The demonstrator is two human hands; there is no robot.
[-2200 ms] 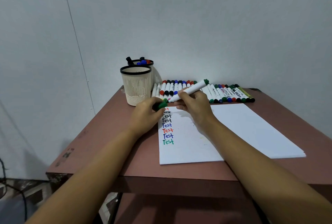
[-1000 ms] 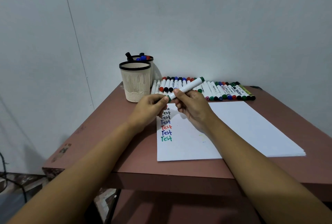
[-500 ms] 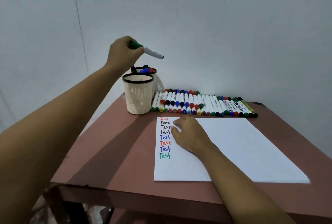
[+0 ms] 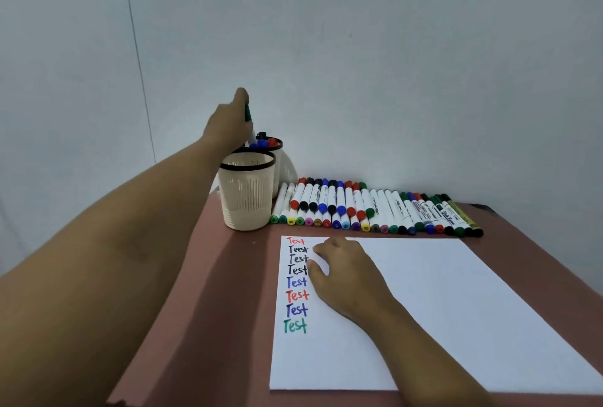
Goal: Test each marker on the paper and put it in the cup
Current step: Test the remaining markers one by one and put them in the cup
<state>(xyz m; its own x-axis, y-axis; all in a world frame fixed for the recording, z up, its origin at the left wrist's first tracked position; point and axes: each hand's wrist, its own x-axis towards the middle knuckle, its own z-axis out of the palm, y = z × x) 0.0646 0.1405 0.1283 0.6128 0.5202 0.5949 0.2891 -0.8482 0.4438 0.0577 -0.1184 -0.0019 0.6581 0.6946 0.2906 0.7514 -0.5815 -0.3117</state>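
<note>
The cream ribbed plastic cup with a black rim (image 4: 246,201) looks smooth. The white paper sheet (image 4: 456,308) is matt, the reddish-brown table top (image 4: 241,276) dull. The row of white-barrelled plastic markers (image 4: 375,207) shines faintly.

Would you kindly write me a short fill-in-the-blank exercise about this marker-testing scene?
1. The left hand holds a ___ marker above the rear cup.
2. The right hand rests on the ___.
3. The topmost written word is ___ in colour.

Missing words: green; paper; red.
</note>
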